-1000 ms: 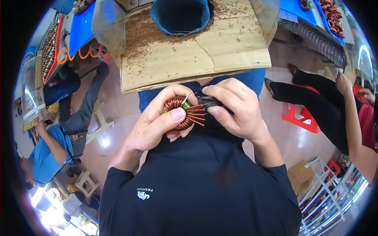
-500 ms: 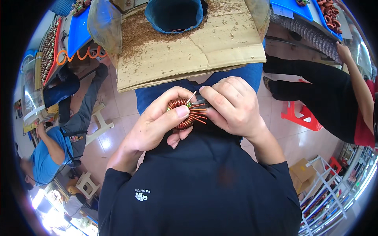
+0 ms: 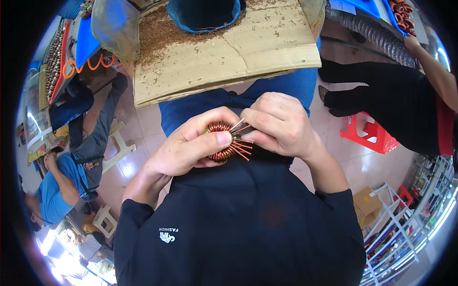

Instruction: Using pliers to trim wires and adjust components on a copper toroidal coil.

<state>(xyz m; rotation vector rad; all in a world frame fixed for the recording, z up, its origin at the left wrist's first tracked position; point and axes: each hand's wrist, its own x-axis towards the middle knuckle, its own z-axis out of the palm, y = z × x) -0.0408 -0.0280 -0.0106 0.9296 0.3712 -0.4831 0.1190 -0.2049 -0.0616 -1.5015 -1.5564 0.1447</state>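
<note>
My left hand (image 3: pixel 193 143) is closed around a ring-shaped coil (image 3: pixel 219 127) wound with thick copper wire, its thumb pressed across the winding. Several stiff wire ends (image 3: pixel 242 149) fan out from the coil's right side. One paler, bare-looking end (image 3: pixel 237 125) points up and to the right. Close by on the right, my right hand (image 3: pixel 284 125) is closed in a pinch, with its fingertips at the upper wire ends. A small dark shape shows by those fingertips, mostly hidden, and I cannot make out what they grip.
Ahead lies a cardboard sheet (image 3: pixel 272 52) strewn with brown scraps, with a blue-rimmed round opening (image 3: pixel 183 24) at its far side. A person in blue (image 3: pixel 59 183) is at the left, another in black (image 3: pixel 381 105) at the right. A red stool (image 3: pixel 365 136) stands at right.
My left hand has turned the coil slightly, so the loose wire ends slant further down. The right fingertips have closed in by the upper wires, and the dark tool-like piece there is now more hidden.
</note>
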